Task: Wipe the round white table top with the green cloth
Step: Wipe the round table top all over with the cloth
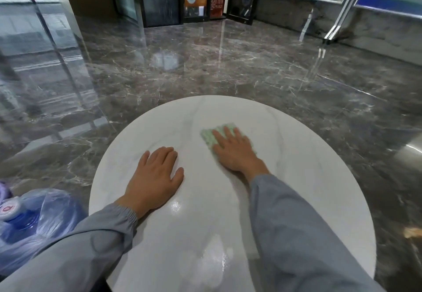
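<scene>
Green cloth [214,135] lies flat on the round white table top [308,154], a little past centre toward the far right. Right hand [235,150] presses on it, fingers straight and spread, palm down; nothing is gripped or pinched. Cloth edges look slightly blurred, so the stroke is probably under way.

Left hand [155,177] rests flat on the bare top, nearer the left rim, fingers extended and holding nothing. It seems to be bracing the table. Hands are well apart, with open marble between them. Both arms are in grey sleeves [296,234].

Step in hand, as I judge it: mid-wipe, working the far half. The near part shows glare that may be a wet sheen, or just light; cannot tell.

Next move likely calls for keeping the palm flat and pressure even, sweeping the cloth toward the rim in overlapping passes. The left hand covers a patch that would need lifting to be wiped.

Off the table: polished dark marble floor [228,68]; blue water jugs wrapped in clear plastic [34,218] at lower left, beside the table.
</scene>
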Demonstrator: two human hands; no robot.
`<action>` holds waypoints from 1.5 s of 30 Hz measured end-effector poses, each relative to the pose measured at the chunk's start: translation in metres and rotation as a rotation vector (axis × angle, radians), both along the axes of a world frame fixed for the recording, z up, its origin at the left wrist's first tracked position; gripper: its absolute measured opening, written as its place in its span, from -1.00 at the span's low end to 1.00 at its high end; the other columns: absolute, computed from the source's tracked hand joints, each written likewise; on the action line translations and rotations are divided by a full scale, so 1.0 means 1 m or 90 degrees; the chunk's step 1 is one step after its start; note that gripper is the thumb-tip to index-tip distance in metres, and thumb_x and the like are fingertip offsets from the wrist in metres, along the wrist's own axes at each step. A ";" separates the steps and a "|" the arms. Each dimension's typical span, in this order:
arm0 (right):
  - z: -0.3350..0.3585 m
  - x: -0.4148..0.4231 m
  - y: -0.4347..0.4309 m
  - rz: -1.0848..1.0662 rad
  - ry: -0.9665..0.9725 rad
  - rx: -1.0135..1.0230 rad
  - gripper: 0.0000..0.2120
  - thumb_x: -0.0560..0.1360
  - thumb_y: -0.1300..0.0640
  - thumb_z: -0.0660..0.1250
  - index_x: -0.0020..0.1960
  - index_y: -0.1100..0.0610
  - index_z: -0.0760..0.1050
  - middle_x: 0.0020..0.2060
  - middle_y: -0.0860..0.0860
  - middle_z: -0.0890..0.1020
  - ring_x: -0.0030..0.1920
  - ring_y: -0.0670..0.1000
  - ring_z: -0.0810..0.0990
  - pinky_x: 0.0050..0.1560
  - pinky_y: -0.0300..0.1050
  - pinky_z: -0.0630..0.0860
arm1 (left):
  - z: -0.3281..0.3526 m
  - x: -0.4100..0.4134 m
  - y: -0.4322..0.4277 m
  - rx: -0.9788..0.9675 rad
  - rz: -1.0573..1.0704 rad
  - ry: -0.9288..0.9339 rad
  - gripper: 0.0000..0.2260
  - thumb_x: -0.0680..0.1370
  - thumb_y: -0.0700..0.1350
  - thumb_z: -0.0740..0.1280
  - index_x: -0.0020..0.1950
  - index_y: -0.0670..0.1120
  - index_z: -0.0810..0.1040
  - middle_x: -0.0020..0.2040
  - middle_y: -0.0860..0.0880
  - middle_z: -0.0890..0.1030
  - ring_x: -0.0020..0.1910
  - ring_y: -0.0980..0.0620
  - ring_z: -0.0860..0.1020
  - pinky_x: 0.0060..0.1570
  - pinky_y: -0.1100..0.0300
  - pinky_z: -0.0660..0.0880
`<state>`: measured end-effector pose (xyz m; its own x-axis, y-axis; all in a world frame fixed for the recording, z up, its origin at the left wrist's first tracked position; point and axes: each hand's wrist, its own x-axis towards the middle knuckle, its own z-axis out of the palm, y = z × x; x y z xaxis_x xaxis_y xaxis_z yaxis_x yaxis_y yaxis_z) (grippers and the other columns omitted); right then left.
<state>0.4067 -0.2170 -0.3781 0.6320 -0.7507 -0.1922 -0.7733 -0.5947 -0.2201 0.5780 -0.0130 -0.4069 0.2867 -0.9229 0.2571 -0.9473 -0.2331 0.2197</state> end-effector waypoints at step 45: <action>0.005 -0.038 -0.121 -0.177 0.023 0.025 -0.44 0.68 -0.20 -0.17 0.67 -0.25 -0.13 0.68 -0.12 -0.16 0.66 0.14 -0.27 0.57 0.28 -0.32 | 0.006 -0.006 -0.040 -0.080 -0.086 -0.049 -0.78 0.54 0.06 0.24 0.10 0.01 0.53 0.12 0.11 0.55 0.15 -0.01 0.52 0.11 -0.02 0.38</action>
<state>0.3688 -0.3384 -0.3730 0.3947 -0.8859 -0.2438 -0.9135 -0.3497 -0.2080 0.5722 -0.0528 -0.4008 0.1373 -0.9110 0.3889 -0.9833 -0.0779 0.1647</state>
